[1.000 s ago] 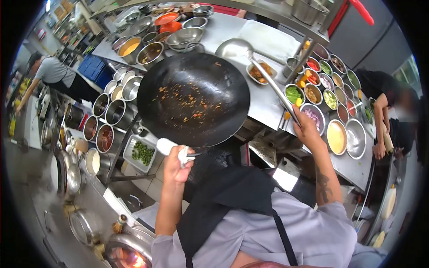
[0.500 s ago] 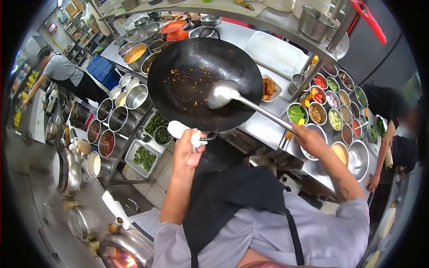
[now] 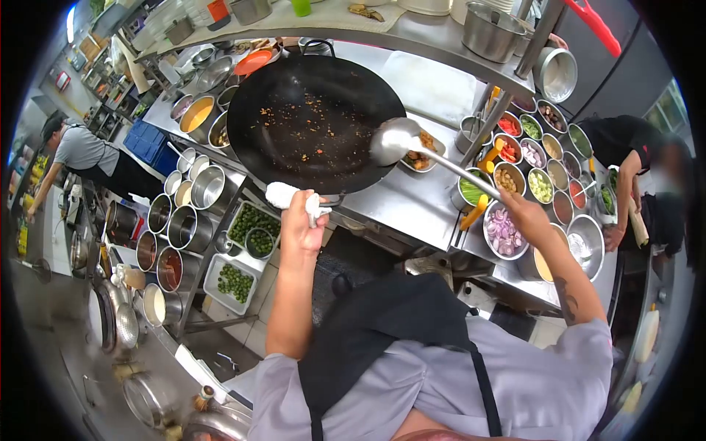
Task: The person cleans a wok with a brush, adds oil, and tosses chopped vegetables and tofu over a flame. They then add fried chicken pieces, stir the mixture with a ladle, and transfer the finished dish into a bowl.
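My left hand (image 3: pixel 301 224) is wrapped round the near handle of a large black wok (image 3: pixel 283 95), with a folded white cloth (image 3: pixel 283 195) in the grip. Brown-orange food crumbs are scattered over the wok's dark inside. The wok is held over the steel counter's left part. My right hand (image 3: pixel 523 212) is closed round the long handle of a steel ladle (image 3: pixel 395 141). The ladle's bowl overlaps the wok's right rim in this view, next to a dish of browned cooked food (image 3: pixel 425 156) that it partly hides.
Bowls of cut vegetables crowd the counter's right side, with sliced red onion (image 3: pixel 504 229) nearest. Several steel pots (image 3: pixel 193 220) stand at left, above a white tray of green fruit (image 3: pixel 232 283). An overhead shelf (image 3: pixel 412 33) spans the back. One person (image 3: pixel 92 151) works far left, another (image 3: pixel 625 140) at right.
The ladle has moved from inside the wok to its right rim, by the dish. My view has shifted, the wok now sits further left, and the red onion bowl has come into sight.
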`<state>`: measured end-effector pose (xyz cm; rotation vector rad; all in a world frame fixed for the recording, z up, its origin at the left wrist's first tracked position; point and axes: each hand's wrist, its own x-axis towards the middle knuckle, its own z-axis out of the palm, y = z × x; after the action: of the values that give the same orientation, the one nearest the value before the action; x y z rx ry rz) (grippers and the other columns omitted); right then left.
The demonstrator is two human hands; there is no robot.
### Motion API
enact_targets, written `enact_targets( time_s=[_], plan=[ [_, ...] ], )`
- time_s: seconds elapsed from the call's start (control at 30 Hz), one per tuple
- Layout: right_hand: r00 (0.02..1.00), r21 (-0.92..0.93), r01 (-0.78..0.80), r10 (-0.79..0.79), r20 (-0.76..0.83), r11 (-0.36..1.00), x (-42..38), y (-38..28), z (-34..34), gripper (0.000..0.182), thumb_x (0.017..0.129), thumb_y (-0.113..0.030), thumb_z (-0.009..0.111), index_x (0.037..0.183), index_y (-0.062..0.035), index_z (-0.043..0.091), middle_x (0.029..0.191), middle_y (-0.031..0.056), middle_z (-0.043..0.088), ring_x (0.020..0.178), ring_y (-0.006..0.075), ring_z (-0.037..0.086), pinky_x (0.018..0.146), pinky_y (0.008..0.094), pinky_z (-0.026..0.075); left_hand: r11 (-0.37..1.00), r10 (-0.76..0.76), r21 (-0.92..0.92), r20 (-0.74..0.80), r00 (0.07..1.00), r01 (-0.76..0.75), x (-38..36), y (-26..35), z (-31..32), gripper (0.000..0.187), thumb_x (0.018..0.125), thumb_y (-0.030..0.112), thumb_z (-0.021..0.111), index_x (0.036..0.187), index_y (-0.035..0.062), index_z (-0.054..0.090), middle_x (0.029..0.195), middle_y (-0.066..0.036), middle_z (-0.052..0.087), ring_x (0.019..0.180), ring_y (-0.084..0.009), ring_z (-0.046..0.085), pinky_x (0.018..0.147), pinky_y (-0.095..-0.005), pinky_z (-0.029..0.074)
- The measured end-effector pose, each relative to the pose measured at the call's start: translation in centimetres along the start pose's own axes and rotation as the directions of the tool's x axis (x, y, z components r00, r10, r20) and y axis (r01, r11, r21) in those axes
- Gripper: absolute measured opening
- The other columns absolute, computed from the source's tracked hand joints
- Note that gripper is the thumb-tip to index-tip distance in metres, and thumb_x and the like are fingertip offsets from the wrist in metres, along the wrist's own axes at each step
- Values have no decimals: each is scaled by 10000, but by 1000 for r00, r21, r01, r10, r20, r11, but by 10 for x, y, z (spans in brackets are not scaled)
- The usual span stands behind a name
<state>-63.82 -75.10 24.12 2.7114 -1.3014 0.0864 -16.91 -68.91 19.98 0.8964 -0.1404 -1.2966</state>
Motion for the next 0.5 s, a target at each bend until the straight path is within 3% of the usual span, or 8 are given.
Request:
enact_targets(
  time_s=[0.1, 0.2, 0.27, 0.33, 0.4, 0.5],
  plan=[
    [997, -81, -66, 63, -35, 995, 4, 5, -27, 606, 751, -6, 562, 1334, -119, 440, 751, 112, 521, 583, 299, 568, 513, 400, 464, 999, -4, 35, 1, 1000, 4, 11, -1, 5, 109, 810, 137, 565, 840, 38, 530, 686, -103, 581, 586, -170, 543, 419, -254, 329],
    [995, -48, -31, 26, -97, 998, 25, 0, -25, 609, 756, 13, 534, 1341, -114, 425, 826, 127, 524, 626, 300, 580, 552, 401, 468, 998, -14, 60, 10, 1000, 14, 22, -4, 6, 112, 811, 141, 566, 856, 44, 532, 691, -103, 578, 575, -169, 536, 414, -255, 329],
    [998, -73, -60, 59, -15, 996, 29, -1, -26, 607, 769, -2, 521, 1352, -129, 410, 858, 128, 526, 672, 298, 589, 584, 407, 472, 999, 8, 40, 25, 1000, -9, 27, -6, 10, 112, 813, 143, 563, 858, 45, 534, 695, -103, 579, 567, -165, 535, 405, -255, 330],
    [997, -66, -30, 25, -76, 997, 20, 1, -39, 635, 769, -8, 527, 1372, -148, 386, 841, 124, 524, 670, 293, 588, 581, 399, 472, 999, 14, 48, 10, 1000, -15, 32, -9, 14, 111, 817, 143, 558, 858, 42, 534, 690, -102, 577, 564, -164, 539, 398, -254, 336],
    [992, -159, -104, 113, 50, 982, 4, 9, -57, 662, 763, -12, 531, 1388, -150, 363, 824, 124, 519, 660, 288, 585, 580, 393, 472, 998, 27, 64, -12, 1000, -26, 37, -11, 12, 111, 822, 143, 552, 859, 39, 536, 688, -103, 577, 570, -167, 548, 395, -255, 340],
    [992, -209, -118, 125, 24, 971, -6, 17, -73, 676, 738, 3, 536, 1380, -137, 378, 790, 127, 509, 657, 282, 582, 584, 396, 472, 997, 25, 74, -17, 1000, -24, 32, -12, 14, 101, 824, 136, 552, 853, 41, 534, 684, -91, 574, 573, -164, 551, 394, -259, 340]
  ],
)
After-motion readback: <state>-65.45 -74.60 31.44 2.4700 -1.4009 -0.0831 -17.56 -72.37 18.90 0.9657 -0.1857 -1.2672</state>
